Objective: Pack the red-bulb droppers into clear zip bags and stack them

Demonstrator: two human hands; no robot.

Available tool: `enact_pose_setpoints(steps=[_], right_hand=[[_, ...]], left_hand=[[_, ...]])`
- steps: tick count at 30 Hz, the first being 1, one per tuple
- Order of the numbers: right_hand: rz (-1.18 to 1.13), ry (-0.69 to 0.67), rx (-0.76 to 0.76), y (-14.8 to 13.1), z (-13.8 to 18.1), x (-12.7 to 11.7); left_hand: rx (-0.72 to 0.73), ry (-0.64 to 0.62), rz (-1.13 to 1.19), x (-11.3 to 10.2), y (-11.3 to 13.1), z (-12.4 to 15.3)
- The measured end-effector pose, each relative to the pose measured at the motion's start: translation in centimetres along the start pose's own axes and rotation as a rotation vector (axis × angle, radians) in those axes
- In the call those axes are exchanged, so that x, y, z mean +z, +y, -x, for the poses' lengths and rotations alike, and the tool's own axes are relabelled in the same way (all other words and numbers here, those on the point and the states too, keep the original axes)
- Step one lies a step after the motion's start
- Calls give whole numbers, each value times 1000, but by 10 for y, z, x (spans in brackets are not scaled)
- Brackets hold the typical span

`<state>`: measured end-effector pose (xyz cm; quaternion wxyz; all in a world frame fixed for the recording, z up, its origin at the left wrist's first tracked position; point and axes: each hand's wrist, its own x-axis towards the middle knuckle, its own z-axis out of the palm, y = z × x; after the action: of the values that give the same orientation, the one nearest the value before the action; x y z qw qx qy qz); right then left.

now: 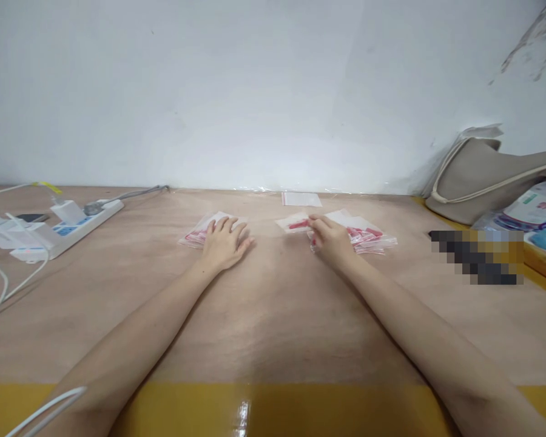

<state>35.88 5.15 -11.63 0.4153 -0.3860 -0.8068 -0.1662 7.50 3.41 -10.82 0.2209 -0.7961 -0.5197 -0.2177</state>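
My left hand [224, 240] lies flat, fingers spread, on a small stack of clear zip bags with red strips [195, 233] on the wooden table [273, 303]. My right hand [330, 238] rests on a second, larger pile of the same bags [368, 235]. Its fingers pinch one bag [293, 223] with a red strip and hold it out to the left of that pile. A single empty clear bag [301, 198] lies farther back near the wall.
A white power strip [68, 229] with plugged chargers and cables sits at the left. A grey bag [486, 176] leans against the wall at the right, with packaged items [539, 209] beside it. Yellow tape [273, 409] runs along the table's near edge.
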Motion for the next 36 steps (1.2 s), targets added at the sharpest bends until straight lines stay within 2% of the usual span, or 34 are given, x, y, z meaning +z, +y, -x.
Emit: enact_pose_setpoints(steps=[4,7,10,13,16,19,24,28,30,33,36], right_hand=[[-1,144,68,43,17,-34],[90,83,142,69,41,-59],[192,-33,175,77,58,-78],[308,-19,202,66,58,-85],[283,45,161,41,43,-76],[116,20,43,7,24,-52],[-82,-260,-175,-39,2,-7],[5,-334,-235,-45,-7,14],[75,-356,-267,-42,-6,18],[131,-341,-242,-40,-1,19],[118,-303,-163,-40,4,19]], left_hand=[[-223,-91,-85,0,-17,-2],[-365,-202,-70,-2,-27,-4],[-388,-276,-37,-3,-30,-4],[-328,-301,-13,-4,-24,-4],[-249,-324,29,-3,-10,-4],[-171,-347,89,2,9,-5],[-97,-367,174,11,40,-3],[-4,-365,272,15,48,2],[46,-285,305,17,46,3],[206,-60,283,20,35,1],[375,8,281,23,25,-3]])
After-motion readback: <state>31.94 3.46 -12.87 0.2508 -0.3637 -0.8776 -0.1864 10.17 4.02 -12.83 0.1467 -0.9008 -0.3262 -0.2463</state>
